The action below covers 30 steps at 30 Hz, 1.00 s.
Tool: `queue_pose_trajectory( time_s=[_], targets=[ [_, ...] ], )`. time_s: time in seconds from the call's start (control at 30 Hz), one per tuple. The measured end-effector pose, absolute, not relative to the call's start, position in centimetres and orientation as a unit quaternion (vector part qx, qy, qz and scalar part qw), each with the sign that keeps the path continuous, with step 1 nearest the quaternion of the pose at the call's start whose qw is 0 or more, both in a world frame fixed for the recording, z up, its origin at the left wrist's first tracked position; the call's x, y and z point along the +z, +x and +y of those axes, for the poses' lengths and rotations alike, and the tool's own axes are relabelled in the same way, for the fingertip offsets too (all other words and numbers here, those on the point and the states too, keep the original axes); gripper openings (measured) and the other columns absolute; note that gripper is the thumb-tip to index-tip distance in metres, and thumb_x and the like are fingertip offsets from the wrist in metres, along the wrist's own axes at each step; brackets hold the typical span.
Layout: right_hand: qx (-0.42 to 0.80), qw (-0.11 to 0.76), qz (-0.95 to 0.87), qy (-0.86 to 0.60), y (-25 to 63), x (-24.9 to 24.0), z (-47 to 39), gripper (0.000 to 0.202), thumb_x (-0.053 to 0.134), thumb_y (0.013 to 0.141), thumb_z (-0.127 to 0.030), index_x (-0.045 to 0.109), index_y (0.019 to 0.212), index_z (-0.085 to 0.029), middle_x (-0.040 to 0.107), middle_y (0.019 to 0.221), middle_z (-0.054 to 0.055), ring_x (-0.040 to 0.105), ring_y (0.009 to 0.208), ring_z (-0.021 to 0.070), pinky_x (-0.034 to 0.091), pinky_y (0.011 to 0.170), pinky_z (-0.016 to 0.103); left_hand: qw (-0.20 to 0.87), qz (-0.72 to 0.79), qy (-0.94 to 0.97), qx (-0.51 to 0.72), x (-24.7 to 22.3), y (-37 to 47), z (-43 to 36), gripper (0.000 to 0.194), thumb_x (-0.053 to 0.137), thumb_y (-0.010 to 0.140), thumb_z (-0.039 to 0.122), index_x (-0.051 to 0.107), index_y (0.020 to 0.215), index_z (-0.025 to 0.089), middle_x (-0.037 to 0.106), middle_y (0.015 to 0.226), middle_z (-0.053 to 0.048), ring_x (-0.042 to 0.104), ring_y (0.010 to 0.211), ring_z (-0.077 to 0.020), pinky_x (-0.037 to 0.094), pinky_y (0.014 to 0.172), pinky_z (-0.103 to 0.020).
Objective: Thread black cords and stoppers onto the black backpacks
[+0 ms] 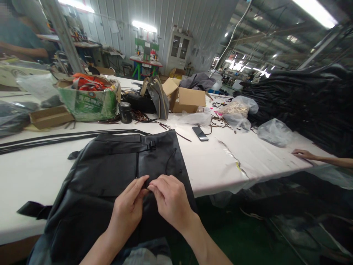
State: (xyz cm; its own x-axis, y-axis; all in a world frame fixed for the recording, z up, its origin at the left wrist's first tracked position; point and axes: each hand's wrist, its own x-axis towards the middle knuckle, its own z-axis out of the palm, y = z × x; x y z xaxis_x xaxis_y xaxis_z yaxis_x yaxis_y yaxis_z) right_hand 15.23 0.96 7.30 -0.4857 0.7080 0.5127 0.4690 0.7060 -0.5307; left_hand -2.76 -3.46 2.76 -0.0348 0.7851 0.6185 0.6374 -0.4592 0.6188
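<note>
A black backpack (102, 169) lies flat on the white-covered table, its lower part toward my body. On its front are a strap with a buckle (151, 145), a vertical zipper (137, 165) and a thin cord loop (170, 160). Over the front of the backpack, my left hand (129, 206) is closed in a pinch. Beside it, fingertips almost touching, my right hand (169, 197) pinches too. A small dark piece shows between the fingertips, too hidden to name. One webbing strap (34, 209) sticks out at the backpack's left.
Black straps (55, 140) lie along the table's left. Behind are a green bag (88, 99), a dark jar (125, 112), a cardboard box (190, 100) and a phone (200, 133). At right, another person's hand (305, 154) rests near a plastic bag (274, 131) and piled black material (298, 103).
</note>
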Motion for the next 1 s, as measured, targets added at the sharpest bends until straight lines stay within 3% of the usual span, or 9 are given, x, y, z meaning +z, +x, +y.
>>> queue_pose_trajectory(
  time_s=[0.13,0.23,0.4,0.73,1.0],
  targets=[
    [0.199,0.403,-0.822,-0.351,15.3,7.2,0.7,0.017,0.059,0.118,-0.029,0.072,0.111,-0.021,0.077,0.100,0.006,0.070,0.090,0.0216,0.048,0.081,0.039,0.070,0.516,0.691,0.501,3.0,-3.0,-3.5,0.036,0.059,0.109,0.011,0.070,0.143,0.018,0.080,0.128,-0.010,0.081,0.114,-0.0199,0.066,0.104,-0.027],
    [0.233,0.423,-0.800,-0.357,15.6,7.1,0.6,0.011,0.062,0.115,-0.021,0.073,0.117,-0.022,0.078,0.106,0.006,0.070,0.094,0.0221,0.050,0.084,0.040,0.080,0.511,0.693,0.501,3.1,-3.1,-3.5,0.036,0.059,0.109,0.010,0.069,0.142,0.018,0.080,0.126,-0.009,0.081,0.113,-0.0180,0.066,0.101,-0.023],
    [0.235,0.403,-0.817,-0.338,15.8,7.2,0.6,0.012,0.062,0.111,-0.013,0.071,0.111,-0.022,0.075,0.103,0.005,0.067,0.095,0.0214,0.048,0.086,0.040,0.083,0.507,0.689,0.510,2.9,-3.0,-3.6,0.036,0.058,0.108,0.008,0.071,0.140,0.018,0.081,0.126,-0.009,0.082,0.113,-0.0194,0.067,0.101,-0.025],
    [0.159,0.395,-0.826,-0.370,14.6,6.0,0.4,0.017,0.050,0.117,-0.018,0.060,0.104,-0.021,0.066,0.095,0.005,0.059,0.087,0.0231,0.042,0.081,0.039,0.075,0.499,0.686,0.524,2.6,-2.6,-3.6,0.037,0.060,0.108,0.005,0.070,0.142,0.017,0.080,0.126,-0.009,0.081,0.115,-0.0162,0.065,0.103,-0.020],
    [0.169,0.439,-0.808,-0.354,14.3,5.7,0.5,0.011,0.062,0.115,-0.017,0.067,0.105,-0.020,0.074,0.096,0.003,0.064,0.088,0.0203,0.045,0.084,0.038,0.082,0.509,0.675,0.528,2.4,-2.5,-3.6,0.038,0.060,0.107,0.004,0.070,0.141,0.015,0.079,0.128,-0.009,0.080,0.116,-0.0157,0.063,0.105,-0.020]
  ],
)
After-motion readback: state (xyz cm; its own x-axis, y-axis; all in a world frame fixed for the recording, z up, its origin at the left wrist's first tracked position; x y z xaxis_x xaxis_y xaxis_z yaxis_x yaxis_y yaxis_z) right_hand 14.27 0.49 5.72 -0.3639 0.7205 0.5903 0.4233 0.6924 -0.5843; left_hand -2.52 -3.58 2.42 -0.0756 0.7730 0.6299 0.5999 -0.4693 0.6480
